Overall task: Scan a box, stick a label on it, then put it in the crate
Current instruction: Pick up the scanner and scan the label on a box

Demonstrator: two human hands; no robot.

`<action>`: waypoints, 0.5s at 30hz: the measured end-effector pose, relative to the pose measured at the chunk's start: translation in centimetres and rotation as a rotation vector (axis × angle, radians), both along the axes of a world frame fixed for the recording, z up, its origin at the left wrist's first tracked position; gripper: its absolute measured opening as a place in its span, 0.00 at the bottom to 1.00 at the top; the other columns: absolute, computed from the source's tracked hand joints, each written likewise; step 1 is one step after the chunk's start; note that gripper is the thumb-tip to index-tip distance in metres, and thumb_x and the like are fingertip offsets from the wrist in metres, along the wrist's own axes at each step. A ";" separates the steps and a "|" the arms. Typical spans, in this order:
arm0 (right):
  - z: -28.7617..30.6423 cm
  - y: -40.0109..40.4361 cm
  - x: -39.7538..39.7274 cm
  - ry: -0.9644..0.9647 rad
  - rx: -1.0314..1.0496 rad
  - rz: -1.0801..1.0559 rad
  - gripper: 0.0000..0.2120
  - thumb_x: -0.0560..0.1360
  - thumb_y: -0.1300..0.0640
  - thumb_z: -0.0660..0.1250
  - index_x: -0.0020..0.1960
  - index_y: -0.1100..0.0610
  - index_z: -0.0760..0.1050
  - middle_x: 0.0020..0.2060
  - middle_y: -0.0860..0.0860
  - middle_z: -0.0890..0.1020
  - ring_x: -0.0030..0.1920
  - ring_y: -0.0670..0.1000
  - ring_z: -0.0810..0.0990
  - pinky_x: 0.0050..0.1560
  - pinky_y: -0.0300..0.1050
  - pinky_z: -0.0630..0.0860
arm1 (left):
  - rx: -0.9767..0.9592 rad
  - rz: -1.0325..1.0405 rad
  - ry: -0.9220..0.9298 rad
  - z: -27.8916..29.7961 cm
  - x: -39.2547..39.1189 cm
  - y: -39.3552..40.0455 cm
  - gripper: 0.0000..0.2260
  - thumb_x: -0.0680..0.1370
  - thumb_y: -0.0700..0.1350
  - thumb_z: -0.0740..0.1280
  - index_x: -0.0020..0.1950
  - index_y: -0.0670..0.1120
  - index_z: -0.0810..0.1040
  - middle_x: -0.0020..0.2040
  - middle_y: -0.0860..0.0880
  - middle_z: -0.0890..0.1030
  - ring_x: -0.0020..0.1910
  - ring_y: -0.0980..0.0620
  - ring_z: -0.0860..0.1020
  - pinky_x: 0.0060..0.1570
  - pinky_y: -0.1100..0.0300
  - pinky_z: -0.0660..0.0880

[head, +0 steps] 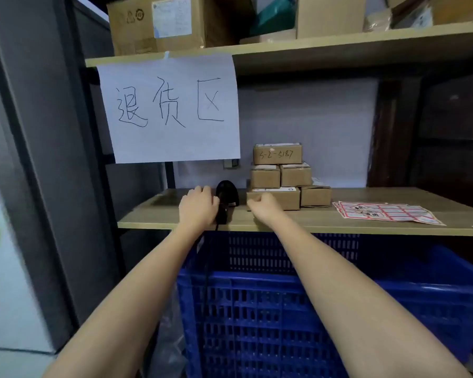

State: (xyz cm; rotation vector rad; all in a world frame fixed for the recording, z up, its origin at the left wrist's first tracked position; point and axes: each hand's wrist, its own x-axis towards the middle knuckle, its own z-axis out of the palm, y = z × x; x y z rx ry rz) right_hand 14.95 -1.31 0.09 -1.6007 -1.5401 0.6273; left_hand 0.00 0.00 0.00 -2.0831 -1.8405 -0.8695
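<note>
A black handheld scanner (227, 192) lies on the wooden shelf (325, 221), and my left hand (198, 204) is wrapped around its handle. Several small cardboard boxes are stacked to its right. My right hand (262, 205) rests with curled fingers against the front of the lowest left box (284, 199); whether it grips the box is unclear. A box marked 5-2-5187 (277, 154) tops the stack. A sheet of red-bordered labels (385, 212) lies flat on the shelf to the right. The blue plastic crate (284, 309) stands below the shelf.
A white paper sign (170, 107) with handwritten characters hangs from the upper shelf (339, 47), which holds larger cartons. A dark metal upright (38, 159) stands on the left. The scanner's cable drops over the shelf edge toward the crate.
</note>
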 end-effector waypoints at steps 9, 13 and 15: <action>0.8 5.2 -4.6 0.122 0.034 -0.087 0.17 0.76 0.56 0.58 0.30 0.55 0.59 0.28 0.50 0.65 0.29 0.49 0.65 0.28 0.42 0.62 | -0.217 -0.121 -0.061 0.2 -3.8 5.5 0.23 0.75 0.37 0.57 0.70 0.46 0.68 0.66 0.41 0.76 0.64 0.42 0.74 0.62 0.46 0.72; 0.6 6.9 -5.4 0.165 -0.001 -0.116 0.13 0.76 0.54 0.58 0.36 0.60 0.68 0.31 0.52 0.68 0.33 0.52 0.70 0.36 0.43 0.68 | -0.220 -0.069 -0.078 0.3 -3.7 6.3 0.18 0.76 0.38 0.57 0.65 0.43 0.72 0.60 0.40 0.79 0.58 0.39 0.77 0.56 0.50 0.73; 0.5 7.2 -5.6 0.214 -0.041 -0.121 0.15 0.77 0.53 0.58 0.55 0.64 0.72 0.44 0.56 0.76 0.47 0.58 0.76 0.45 0.46 0.71 | -0.238 -0.056 -0.110 0.4 -3.7 6.6 0.18 0.75 0.38 0.58 0.64 0.43 0.74 0.59 0.40 0.80 0.57 0.39 0.77 0.53 0.51 0.73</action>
